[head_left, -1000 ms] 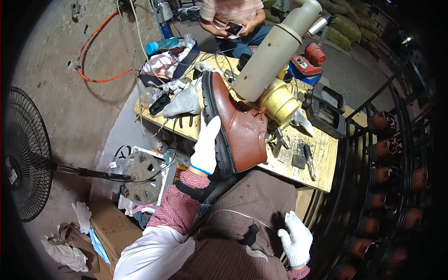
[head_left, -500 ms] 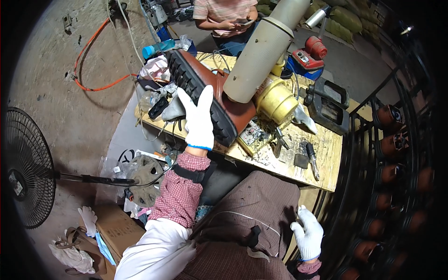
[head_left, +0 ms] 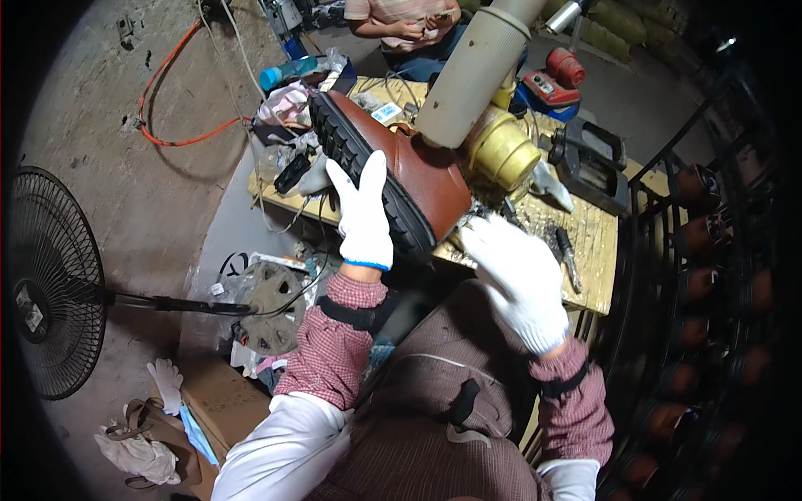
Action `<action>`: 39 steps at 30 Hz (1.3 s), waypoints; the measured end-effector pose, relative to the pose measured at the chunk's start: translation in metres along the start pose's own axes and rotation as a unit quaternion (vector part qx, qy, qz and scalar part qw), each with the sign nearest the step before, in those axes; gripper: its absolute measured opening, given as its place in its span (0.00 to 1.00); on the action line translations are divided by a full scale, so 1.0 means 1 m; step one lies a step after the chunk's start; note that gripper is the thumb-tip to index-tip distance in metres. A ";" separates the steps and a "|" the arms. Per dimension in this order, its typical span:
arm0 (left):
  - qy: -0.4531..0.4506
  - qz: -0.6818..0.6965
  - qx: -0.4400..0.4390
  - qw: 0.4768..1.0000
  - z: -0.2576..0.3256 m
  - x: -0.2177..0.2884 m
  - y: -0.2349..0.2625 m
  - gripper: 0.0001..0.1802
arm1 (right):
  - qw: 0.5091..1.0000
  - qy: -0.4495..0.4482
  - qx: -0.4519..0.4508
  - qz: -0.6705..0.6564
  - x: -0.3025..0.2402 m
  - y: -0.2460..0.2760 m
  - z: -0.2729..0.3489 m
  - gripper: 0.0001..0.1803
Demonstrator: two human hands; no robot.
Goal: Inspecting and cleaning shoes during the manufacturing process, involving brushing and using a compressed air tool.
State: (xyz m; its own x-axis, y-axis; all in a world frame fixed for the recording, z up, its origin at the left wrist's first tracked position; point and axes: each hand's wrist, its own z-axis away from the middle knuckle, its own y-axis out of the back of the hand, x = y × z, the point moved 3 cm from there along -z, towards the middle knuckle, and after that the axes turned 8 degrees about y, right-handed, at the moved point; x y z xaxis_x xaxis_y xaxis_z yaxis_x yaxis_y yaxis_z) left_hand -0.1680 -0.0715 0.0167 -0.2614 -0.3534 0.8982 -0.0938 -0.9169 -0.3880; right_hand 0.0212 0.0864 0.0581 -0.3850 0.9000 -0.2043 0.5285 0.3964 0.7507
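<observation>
A brown leather boot (head_left: 418,171) with a black lugged sole lies tilted on its side over a wooden workbench (head_left: 597,250). My left hand (head_left: 363,213), in a white glove, presses flat against the sole and holds the boot. My right hand (head_left: 514,275), also gloved, reaches up to the boot's toe end at the bench edge, fingers spread; whether it touches the boot is unclear. A beige cylinder (head_left: 472,75) on a brass-coloured machine head (head_left: 501,150) stands right behind the boot.
A black vise (head_left: 593,163), loose hand tools (head_left: 568,259) and a red tool (head_left: 560,71) are on or beyond the bench. Another person (head_left: 405,21) sits at the far side. A floor fan (head_left: 50,284) stands left. Racks holding brown boots (head_left: 697,188) line the right.
The boot has swung from upright to lying tilted leftward, sole toward me. My right hand rose from my lap to the boot's toe end.
</observation>
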 end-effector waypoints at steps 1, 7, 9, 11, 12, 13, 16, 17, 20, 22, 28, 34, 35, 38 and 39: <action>-0.048 0.032 -0.041 0.998 -0.001 -0.010 0.013 0.47 | 0.999 0.036 0.005 -0.001 -0.007 -0.004 -0.021 0.27; -0.063 -0.025 -0.014 0.998 0.040 -0.008 0.011 0.51 | 0.971 0.108 -0.213 0.032 -0.031 -0.036 -0.042 0.07; -0.039 0.002 0.009 0.999 0.025 -0.002 0.011 0.53 | 0.936 0.130 -0.285 -0.161 -0.024 -0.030 0.017 0.03; -0.137 -0.148 0.002 0.979 -0.010 -0.015 0.043 0.53 | 0.909 0.009 -0.377 -0.177 -0.018 -0.024 0.077 0.03; -0.133 -0.140 -0.002 0.981 -0.013 -0.013 0.029 0.53 | 0.923 -0.035 -0.353 -0.150 -0.015 -0.015 0.100 0.05; -0.075 -0.072 0.013 0.994 -0.011 -0.007 0.013 0.49 | 0.934 -0.082 -0.316 -0.143 -0.015 -0.007 0.114 0.04; -0.013 -0.019 0.010 1.000 -0.023 -0.007 -0.003 0.38 | 0.931 -0.237 -0.222 -0.166 -0.020 0.009 0.159 0.06; -0.042 -0.071 0.010 0.997 -0.032 -0.010 -0.004 0.37 | 0.922 -0.284 -0.201 -0.171 -0.025 0.014 0.166 0.08; -0.079 -0.126 0.010 0.989 -0.044 -0.006 -0.014 0.36 | 0.885 -0.390 -0.166 -0.192 -0.039 0.022 0.187 0.15; -0.122 -0.175 -0.005 0.977 -0.061 -0.006 -0.015 0.33 | 0.891 -0.384 -0.141 -0.197 -0.037 0.023 0.188 0.22; -0.133 -0.138 -0.003 0.981 -0.041 0.004 -0.025 0.42 | 0.964 -0.251 -0.045 -0.072 -0.006 0.016 0.088 0.29; -0.040 0.044 -0.034 0.998 0.012 -0.010 0.016 0.49 | 0.995 0.091 0.042 -0.021 -0.016 -0.025 -0.046 0.21; -0.053 -0.034 -0.031 0.998 0.028 -0.009 0.010 0.47 | 0.995 0.095 -0.006 -0.029 -0.019 -0.036 -0.057 0.17; -0.082 -0.068 -0.022 0.994 0.042 -0.006 0.032 0.49 | 0.985 0.135 -0.105 0.023 -0.047 -0.035 -0.049 0.06; -0.061 -0.057 0.026 0.996 0.040 -0.002 0.042 0.48 | 0.952 0.144 -0.271 0.012 -0.053 -0.035 -0.029 0.07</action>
State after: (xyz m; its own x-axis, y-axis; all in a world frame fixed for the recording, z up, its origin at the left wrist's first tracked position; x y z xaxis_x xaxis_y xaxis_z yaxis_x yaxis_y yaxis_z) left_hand -0.1333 -0.1165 0.0066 -0.1339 -0.2637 0.9552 -0.0646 -0.9596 -0.2740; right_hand 0.0008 0.0196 0.0606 -0.6103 0.7898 -0.0612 0.1010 0.1543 0.9829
